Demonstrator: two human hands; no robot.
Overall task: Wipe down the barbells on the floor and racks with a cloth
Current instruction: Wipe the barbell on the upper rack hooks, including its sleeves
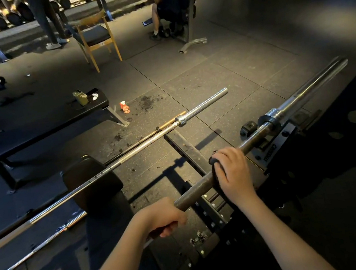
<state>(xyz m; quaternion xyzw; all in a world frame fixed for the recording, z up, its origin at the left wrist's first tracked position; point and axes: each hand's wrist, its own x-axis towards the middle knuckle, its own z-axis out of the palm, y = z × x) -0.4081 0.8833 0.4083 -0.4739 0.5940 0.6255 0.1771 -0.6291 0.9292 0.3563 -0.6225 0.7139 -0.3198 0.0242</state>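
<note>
- Gripping the racked grey steel barbell (194, 193), the left hand (162, 217) curls tightly round it.
- The right hand (233, 173) clasps a black cloth (217, 174) around the shaft (just past the knurled section).

Floor (220, 66) of dark rubber tiles. At centre, chrome barbell (202, 102) and thinner bronze-tipped bar (172, 120) lying side by side. Orange spray bottle (125, 107) on its side by the right foot of the counter (37, 129), dark crumbs (146, 102) just beyond. On the counter's far end: olive box (80, 98), phone (92, 92), white scrap (95, 96). Wooden chair (95, 36) on the far tiles. At right, rack (272, 148) bearing racked barbell (302, 97).
</note>
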